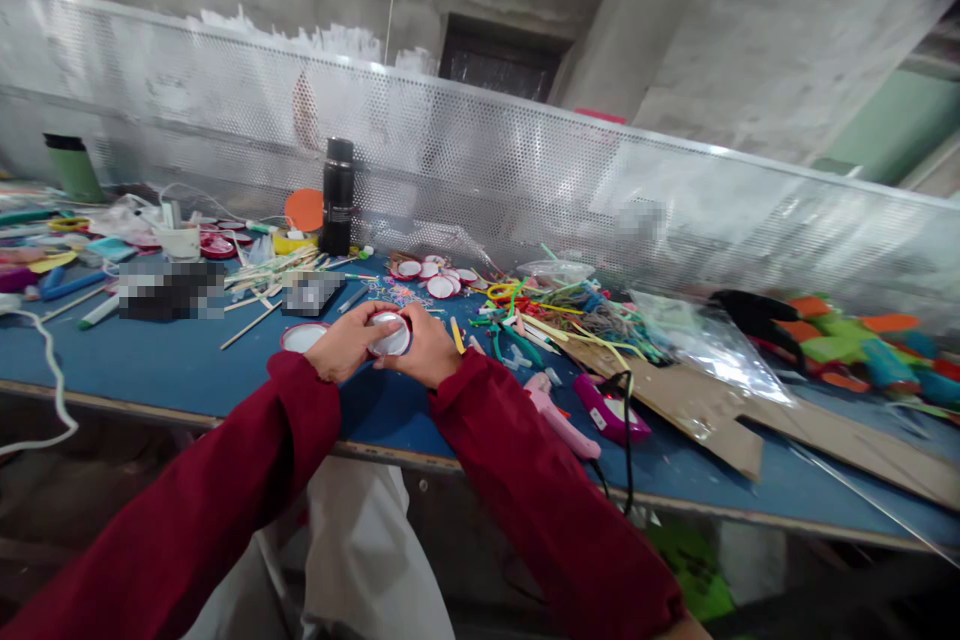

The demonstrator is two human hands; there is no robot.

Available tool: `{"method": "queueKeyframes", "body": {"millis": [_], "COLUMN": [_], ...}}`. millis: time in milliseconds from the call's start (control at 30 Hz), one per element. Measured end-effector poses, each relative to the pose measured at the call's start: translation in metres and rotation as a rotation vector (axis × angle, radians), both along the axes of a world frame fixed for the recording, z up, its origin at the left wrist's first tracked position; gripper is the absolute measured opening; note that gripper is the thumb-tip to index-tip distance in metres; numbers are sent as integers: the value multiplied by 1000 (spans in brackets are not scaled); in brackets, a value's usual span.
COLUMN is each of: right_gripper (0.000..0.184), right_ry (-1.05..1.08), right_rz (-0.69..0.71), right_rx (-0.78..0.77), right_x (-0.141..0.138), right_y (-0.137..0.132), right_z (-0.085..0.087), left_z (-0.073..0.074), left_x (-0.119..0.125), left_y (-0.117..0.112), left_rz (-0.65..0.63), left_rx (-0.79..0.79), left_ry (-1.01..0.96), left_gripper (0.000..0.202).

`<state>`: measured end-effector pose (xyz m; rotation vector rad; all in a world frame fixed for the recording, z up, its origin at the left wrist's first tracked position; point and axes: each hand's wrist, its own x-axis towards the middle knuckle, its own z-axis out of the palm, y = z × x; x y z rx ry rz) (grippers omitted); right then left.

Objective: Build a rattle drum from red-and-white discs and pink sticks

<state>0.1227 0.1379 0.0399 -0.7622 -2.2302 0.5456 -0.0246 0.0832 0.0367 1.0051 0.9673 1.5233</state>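
Between both hands I hold a round lid (390, 334) with a white inner face and a red rim, raised a little over the front of the blue table. My left hand (351, 340) grips its left side, the thumb lying across the white face. My right hand (427, 345) is closed on the right edge. Just left of my left hand, a similar white lid with a red rim (301, 337) lies on the table. Beyond my hands are several more such lids (441, 286) in a loose pile, near scattered small coloured bits (394, 293).
A black bottle (337, 200) stands behind, with wooden sticks (274, 270) beside it. Coloured pipe cleaners (592, 315) heap up at right. A pink glue gun (559, 415) and a purple device (611, 408) with a black cable lie near the edge. Cardboard (690, 410) extends rightward.
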Motion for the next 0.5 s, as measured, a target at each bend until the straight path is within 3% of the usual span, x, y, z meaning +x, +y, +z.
{"method": "queueKeyframes", "body": {"millis": [367,500], "right_gripper": [66,52], "right_ry": [13,102], "right_rz": [76,51], "right_rx": [-28,-49], "right_x": [-1,-4], "right_y": [3,1], "right_z": [-5,-7], "left_z": [3,6], "left_x": [1,0], "left_y": [-4,-6], "left_rz": [-23,-42], "left_rx": [35,66], "left_ry": [38,-28], "left_gripper": [50,40]}}
